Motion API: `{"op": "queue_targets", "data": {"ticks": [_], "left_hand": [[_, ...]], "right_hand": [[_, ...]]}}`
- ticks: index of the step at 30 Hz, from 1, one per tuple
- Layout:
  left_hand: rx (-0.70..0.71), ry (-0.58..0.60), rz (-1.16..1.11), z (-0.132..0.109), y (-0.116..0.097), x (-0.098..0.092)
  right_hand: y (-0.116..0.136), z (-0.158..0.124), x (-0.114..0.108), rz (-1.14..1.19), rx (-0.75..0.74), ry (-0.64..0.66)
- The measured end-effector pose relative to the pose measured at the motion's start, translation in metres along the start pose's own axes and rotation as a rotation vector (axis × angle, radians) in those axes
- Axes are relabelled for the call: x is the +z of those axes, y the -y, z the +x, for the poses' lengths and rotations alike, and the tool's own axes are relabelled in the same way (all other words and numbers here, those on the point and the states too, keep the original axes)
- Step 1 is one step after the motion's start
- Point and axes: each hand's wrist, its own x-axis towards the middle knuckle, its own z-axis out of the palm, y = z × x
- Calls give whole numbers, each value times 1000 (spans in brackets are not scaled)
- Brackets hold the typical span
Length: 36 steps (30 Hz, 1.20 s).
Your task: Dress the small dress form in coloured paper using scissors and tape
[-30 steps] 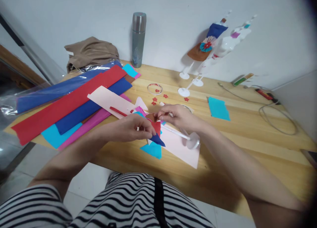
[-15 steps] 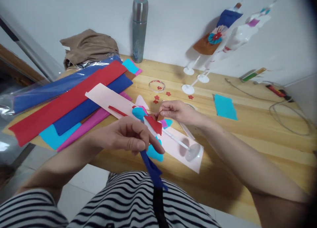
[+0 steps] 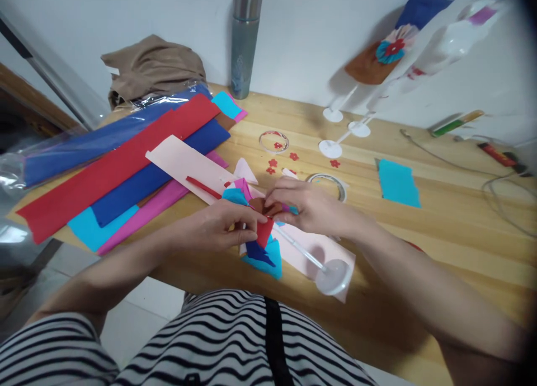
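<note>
A small dress-form figure lies on its side across a pale pink paper strip point(image 3: 181, 156), its clear round stand base point(image 3: 334, 277) toward the right. Brown, red, blue, cyan and magenta pieces of crepe paper cover its body, most of which is hidden by my fingers. My left hand point(image 3: 229, 224) reaches in from the left, thumb and fingertips closed at the red crepe paper point(image 3: 264, 233). Just below hang a blue strip point(image 3: 259, 254) and a cyan piece point(image 3: 272, 263). From the right, my right hand point(image 3: 300, 204) pinches the brown crepe paper point(image 3: 257, 205), its fingertips close to the left ones.
Long crepe strips, a red one point(image 3: 126, 156) on top, lie at left by a brown cloth point(image 3: 157, 67). A thermos point(image 3: 245, 45) stands at the wall. Tape rolls point(image 3: 342, 191), small red flowers point(image 3: 293, 156), dressed figures point(image 3: 377, 56) and a cyan sheet point(image 3: 398, 183) are beyond my hands.
My left hand, which held out a blue strip toward me, has moved in to the figure; the blue strip now hangs there. My right hand stays at the brown paper. The view has shifted slightly.
</note>
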Motion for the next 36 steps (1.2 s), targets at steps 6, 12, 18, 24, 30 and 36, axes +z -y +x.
{"op": "queue_targets", "data": {"ticks": [6,12,18,24,30,36], "left_hand": [[-33,-16,-18,-2,1,1],[-65,-101,-64,-3,0,3],[-27,-95,39,-2,3,7],[-68,-110,27,-2,8,6],[-117,-91,-73,-1,9,6],[-175,-81,-146,0,5,5]], "right_hand": [[0,2,6,-37,-123,-52],[-1,4,7,66,-136,-43],[-4,1,9,139,-11,-64],[-8,-3,12,232,157,-85],[-4,-2,13,347,261,-108],[-4,-2,15,494,284,-140]]}}
